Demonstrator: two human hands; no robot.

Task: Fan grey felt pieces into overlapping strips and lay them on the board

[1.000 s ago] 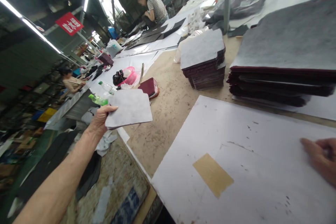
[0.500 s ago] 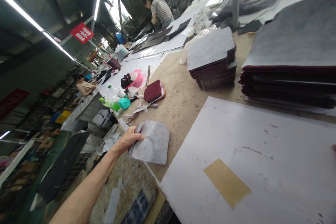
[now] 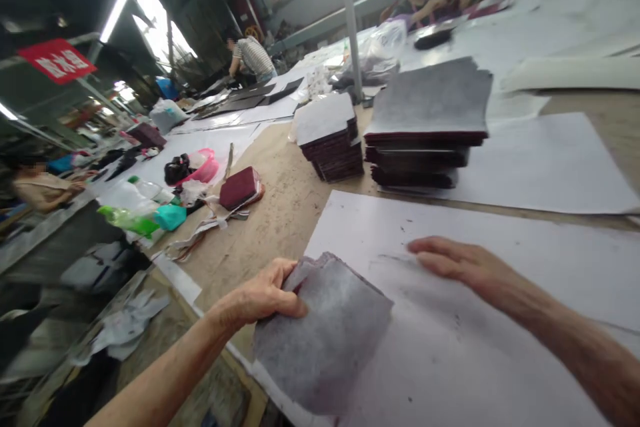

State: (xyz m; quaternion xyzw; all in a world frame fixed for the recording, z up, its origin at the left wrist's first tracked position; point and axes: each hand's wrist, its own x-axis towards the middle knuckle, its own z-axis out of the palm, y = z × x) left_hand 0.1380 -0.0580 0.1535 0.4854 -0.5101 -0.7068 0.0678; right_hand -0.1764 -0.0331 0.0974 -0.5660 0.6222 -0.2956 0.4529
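My left hand (image 3: 273, 293) grips a bundle of grey-backed sheet pieces (image 3: 330, 333) by its left edge, thumb on top. Some dark red shows at the bundle's edges; I cannot tell whether it is leather or cloth. It is held tilted over the near left part of a white sheet (image 3: 450, 347) on the table. To its right, my right hand (image 3: 450, 260) reaches over the sheet with fingers stretched out, holding nothing. Beyond the hands stand a smaller stack of dark red, grey-topped pieces (image 3: 327, 140) and a larger such stack (image 3: 425, 127).
A dark red block of pieces (image 3: 241, 188) lies left on the brown table top (image 3: 280, 200). Near it are a pink basin (image 3: 203, 167), a green bottle (image 3: 127, 219) and scraps. A metal post (image 3: 351, 27) rises behind the stacks. Co-workers (image 3: 253, 57) sit or stand farther off.
My left hand has brought the bundle rightward and closer, over the white sheet. My right hand has come in from the right edge. The view has turned right, showing another person at the back.
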